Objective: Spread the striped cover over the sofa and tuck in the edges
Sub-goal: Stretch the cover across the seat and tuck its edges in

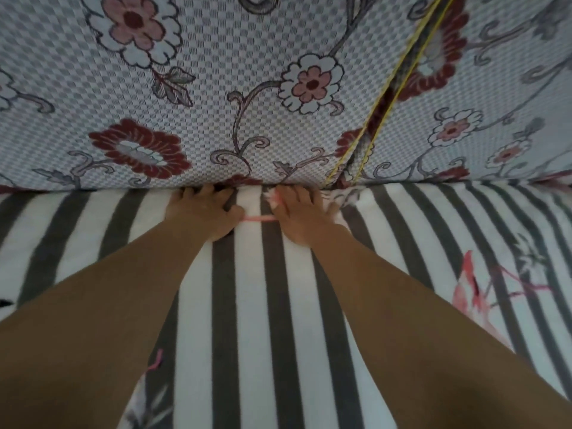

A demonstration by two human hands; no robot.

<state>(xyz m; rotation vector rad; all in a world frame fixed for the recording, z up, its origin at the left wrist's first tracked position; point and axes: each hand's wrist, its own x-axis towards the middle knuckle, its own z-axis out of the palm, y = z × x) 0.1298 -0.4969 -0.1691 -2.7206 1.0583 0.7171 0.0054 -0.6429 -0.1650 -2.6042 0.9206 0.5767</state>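
Cover: the striped cover, grey and white with pink flamingo prints, lies spread over the sofa seat, its far edge at the crease below the backrest.
Backrest: the backrest wears a checked floral fabric with red and pink flowers; a gap edged with yellow piping runs down it on the right, between two back cushions.
Left hand: the left hand lies palm down on the cover at the back edge of the seat, fingers reaching into the crease, their tips hidden there; whether they grasp cloth I cannot tell.
Right hand: the right hand lies just beside the left one, palm down on the cover, fingers spread and pressing the cloth toward the crease, thumb out to the right, just left of the piping's lower end.
Folds: the cover is bunched a little to the right of the right hand, under the gap.
Arms: both forearms are bare and reach forward from the seat's front edge.
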